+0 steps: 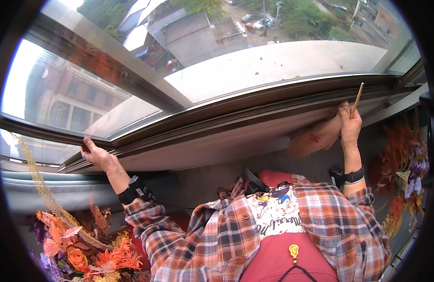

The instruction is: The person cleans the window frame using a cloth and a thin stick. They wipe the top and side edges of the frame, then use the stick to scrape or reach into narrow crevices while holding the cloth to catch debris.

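My left hand point(99, 157) is at the left, its fingers closed round the lower edge of a dark-framed window sash point(43, 130). At the right, my right hand point(351, 126) grips a thin wooden stick point(358, 97), which points up past the fist. A pinkish-brown cloth point(311, 138) with a small dark red mark hangs from the same hand, just below the sill. The brown window track point(236, 113) runs between the two hands, with several parallel grooves.
Orange and purple artificial flowers point(76, 254) stand at the lower left, with gold mesh ribbon point(45, 195) rising from them. More flowers point(407, 174) hang at the right. Beyond the glass lies a pale outer ledge point(282, 61), high above buildings and parked cars.
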### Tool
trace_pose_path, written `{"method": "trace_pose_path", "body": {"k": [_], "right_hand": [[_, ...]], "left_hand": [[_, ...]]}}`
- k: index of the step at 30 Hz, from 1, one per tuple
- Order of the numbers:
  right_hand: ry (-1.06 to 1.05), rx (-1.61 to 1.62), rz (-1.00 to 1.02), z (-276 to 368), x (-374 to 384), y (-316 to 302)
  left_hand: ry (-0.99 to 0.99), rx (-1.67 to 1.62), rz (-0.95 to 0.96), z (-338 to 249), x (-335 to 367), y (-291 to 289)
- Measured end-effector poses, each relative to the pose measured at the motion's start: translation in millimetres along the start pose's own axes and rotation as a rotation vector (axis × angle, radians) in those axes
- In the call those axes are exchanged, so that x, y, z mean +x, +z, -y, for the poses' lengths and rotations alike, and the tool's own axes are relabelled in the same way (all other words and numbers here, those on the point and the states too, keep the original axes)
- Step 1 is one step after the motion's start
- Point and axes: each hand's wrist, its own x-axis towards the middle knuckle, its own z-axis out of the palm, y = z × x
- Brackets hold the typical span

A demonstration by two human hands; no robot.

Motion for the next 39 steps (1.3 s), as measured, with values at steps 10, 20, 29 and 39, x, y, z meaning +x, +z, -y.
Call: {"method": "trace_pose_path", "body": {"k": [10,20,29,39], "right_hand": [[-0.024,-0.015,0.102,-10.7,0.4,-1.1],[-0.043,0.027,0.118,-17.4,1.9,0.0],[-0.043,0.049,0.103,-16.6,3.2,7.1],[-0.077,-0.005,0.161,-28.7,10.1,2.6]], "left_hand": [[0.084,0.033,0.110,-46.6,-94.3,42.7],[0.232,-0.248,0.407,-64.9,-143.4,77.6],[0.038,-0.374,0.494,-95.2,-178.4,76.1],[0.028,-0.309,0.529,-107.6,-206.8,91.6]]}}
